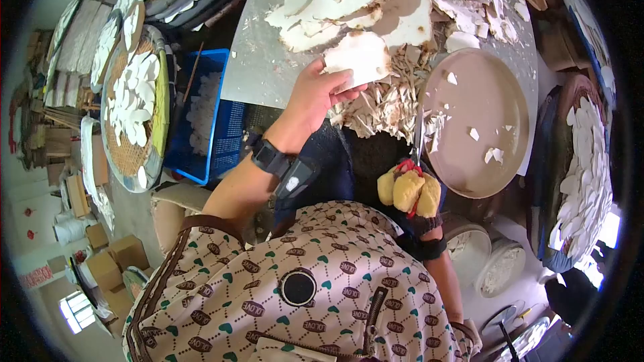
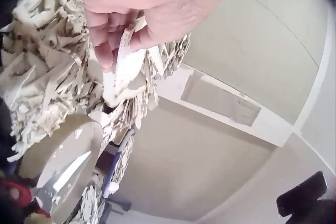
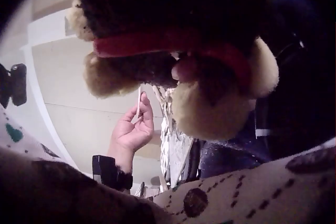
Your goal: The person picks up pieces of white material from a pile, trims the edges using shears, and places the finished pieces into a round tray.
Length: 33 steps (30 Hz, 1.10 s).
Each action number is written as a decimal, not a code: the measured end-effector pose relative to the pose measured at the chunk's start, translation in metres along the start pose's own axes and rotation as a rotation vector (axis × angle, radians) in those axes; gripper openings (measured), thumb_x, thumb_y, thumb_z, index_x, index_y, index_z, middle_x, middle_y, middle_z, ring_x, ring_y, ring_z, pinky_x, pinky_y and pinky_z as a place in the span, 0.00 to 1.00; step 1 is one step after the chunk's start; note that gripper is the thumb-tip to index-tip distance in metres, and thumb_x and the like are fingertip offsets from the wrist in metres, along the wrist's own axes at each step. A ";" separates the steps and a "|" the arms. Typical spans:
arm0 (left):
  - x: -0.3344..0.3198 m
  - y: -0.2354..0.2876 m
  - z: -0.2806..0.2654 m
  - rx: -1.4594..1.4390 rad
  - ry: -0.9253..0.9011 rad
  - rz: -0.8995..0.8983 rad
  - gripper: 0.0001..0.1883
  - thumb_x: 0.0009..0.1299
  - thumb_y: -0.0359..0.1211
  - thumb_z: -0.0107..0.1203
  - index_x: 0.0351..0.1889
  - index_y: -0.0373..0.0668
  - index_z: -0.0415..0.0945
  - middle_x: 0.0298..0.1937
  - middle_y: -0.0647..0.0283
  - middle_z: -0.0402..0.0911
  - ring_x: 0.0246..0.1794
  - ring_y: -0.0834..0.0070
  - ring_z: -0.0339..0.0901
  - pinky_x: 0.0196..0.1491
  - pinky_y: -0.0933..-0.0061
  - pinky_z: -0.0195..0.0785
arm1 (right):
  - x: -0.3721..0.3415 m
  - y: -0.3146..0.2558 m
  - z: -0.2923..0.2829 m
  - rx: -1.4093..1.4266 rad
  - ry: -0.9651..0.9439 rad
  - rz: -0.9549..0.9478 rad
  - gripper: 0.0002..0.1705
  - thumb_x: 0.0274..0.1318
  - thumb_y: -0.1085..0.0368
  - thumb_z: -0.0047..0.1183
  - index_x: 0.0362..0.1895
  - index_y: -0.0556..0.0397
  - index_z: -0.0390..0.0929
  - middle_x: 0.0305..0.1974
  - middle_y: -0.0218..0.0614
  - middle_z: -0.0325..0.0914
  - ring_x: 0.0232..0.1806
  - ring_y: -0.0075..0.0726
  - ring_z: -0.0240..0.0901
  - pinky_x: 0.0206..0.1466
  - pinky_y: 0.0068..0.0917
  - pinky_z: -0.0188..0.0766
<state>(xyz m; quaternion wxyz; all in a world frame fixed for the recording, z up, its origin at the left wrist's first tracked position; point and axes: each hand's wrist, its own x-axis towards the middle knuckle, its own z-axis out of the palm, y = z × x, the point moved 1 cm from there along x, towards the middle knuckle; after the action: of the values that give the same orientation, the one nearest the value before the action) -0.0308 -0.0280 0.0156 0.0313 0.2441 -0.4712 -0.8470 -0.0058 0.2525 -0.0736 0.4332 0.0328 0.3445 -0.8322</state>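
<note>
In the head view my left hand pinches a thin white slice with a brownish edge, thumb on its face, over the table's near edge. The left wrist view shows this slice edge-on between thumb and fingers. My right hand wears a dark glove with yellow padded fingertips and grips red-handled scissors, blades pointing up and away. In the left wrist view the scissors have their blades close together. A heap of trimmed strips lies below the slice.
Large white slices are stacked on the metal table. A shallow round tray with several scraps stands at the right. To the left are a blue plastic crate and a woven tray of white pieces. Buckets stand at lower right.
</note>
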 end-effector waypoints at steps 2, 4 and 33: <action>-0.007 -0.006 0.005 0.002 0.012 0.018 0.15 0.63 0.28 0.52 0.47 0.36 0.68 0.43 0.54 0.77 0.40 0.64 0.78 0.40 0.74 0.72 | 0.001 -0.001 0.000 -0.267 0.008 -0.096 0.17 0.56 0.67 0.46 0.50 0.59 0.65 0.44 0.40 0.72 0.47 0.34 0.70 0.53 0.31 0.68; -0.014 -0.010 0.009 -0.029 0.016 0.020 0.14 0.63 0.28 0.52 0.47 0.36 0.69 0.43 0.54 0.77 0.40 0.64 0.78 0.41 0.74 0.72 | -0.004 0.004 -0.005 -0.118 0.114 -0.077 0.19 0.57 0.67 0.46 0.53 0.57 0.61 0.47 0.41 0.69 0.50 0.34 0.68 0.55 0.33 0.67; -0.033 -0.055 0.020 0.140 -0.005 0.104 0.31 0.63 0.25 0.52 0.64 0.41 0.51 0.48 0.55 0.74 0.39 0.68 0.78 0.37 0.71 0.75 | 0.026 -0.006 0.045 -0.144 -0.146 -0.003 0.17 0.57 0.67 0.42 0.48 0.63 0.68 0.46 0.42 0.73 0.48 0.36 0.72 0.51 0.30 0.69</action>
<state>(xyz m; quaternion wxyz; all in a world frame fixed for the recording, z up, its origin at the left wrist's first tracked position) -0.0008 0.0275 -0.0080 0.0568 0.2188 -0.5414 -0.8098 -0.0156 0.2097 -0.0456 0.4570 -0.0597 0.3709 -0.8062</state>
